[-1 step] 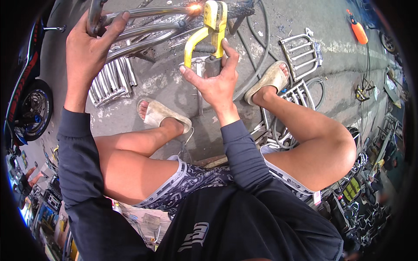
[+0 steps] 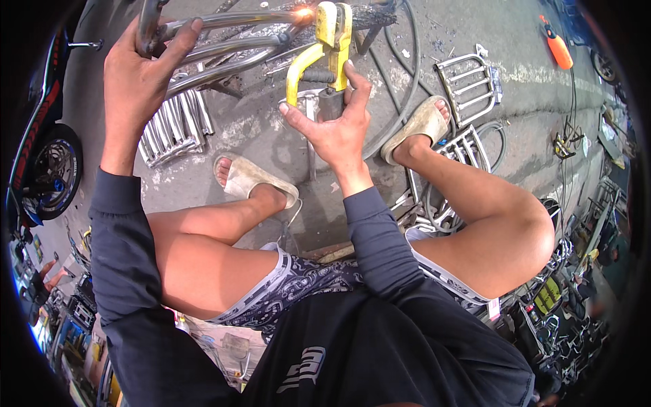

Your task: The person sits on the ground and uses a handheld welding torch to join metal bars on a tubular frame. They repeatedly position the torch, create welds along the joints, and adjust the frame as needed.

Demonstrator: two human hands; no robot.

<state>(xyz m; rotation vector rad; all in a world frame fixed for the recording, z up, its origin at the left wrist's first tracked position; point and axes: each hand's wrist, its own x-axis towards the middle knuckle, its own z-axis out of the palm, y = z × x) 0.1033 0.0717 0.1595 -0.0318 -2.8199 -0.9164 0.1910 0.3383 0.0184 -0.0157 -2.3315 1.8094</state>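
Note:
My left hand is closed round one end of a bent steel tube frame at the top. Its shiny tubes run rightward and meet at a corner, where a small orange-white glow burns. From below, my right hand grips the dark handle of a yellow welding electrode holder, with thumb and fingers on either side. A coiled spring shows between the holder's yellow arms. The holder's jaws are just right of the glow; I cannot make out a rod in them.
Shiny tube pieces lie on the concrete by my left foot. Past my right foot are a tube rack and grey cables. An orange bottle lies far right; a motorcycle wheel stands at left. Metal clutter fills the lower right.

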